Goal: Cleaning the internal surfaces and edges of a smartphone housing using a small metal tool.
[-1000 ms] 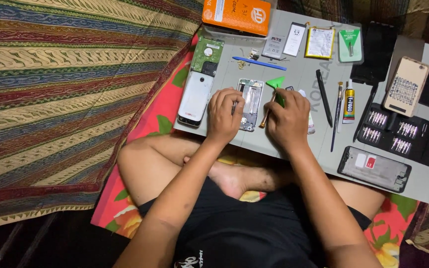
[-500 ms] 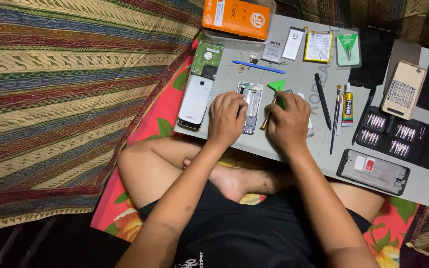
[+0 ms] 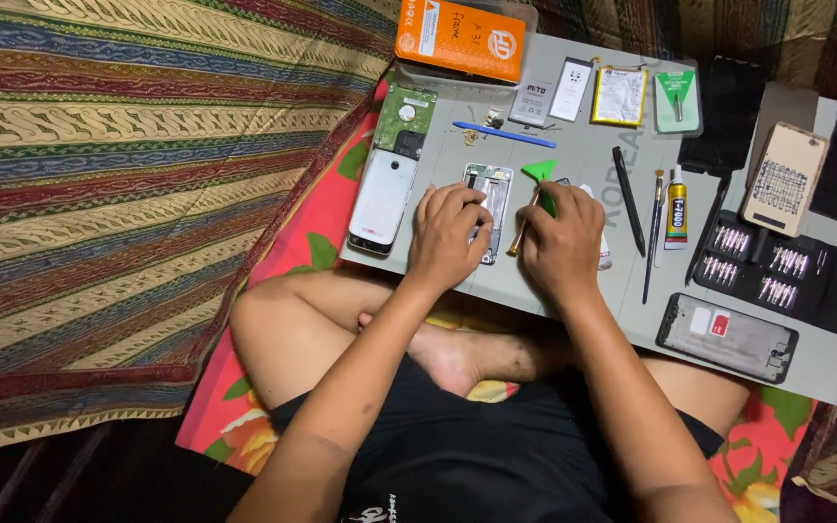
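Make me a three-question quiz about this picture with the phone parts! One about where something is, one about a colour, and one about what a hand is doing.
1. Where does the white phone lie?
A. left of the opened phone
B. on the black bit case
C. under the orange box

2. What colour is the triangular pick?
A. red
B. green
C. yellow

3. What is the left hand doing?
A. lifted in the air
B. holding the glue tube
C. resting on the opened phone

Answers:
1 A, it sits just left of the opened phone.
2 B, it is bright green.
3 C, its fingers cover the opened phone's lower part.
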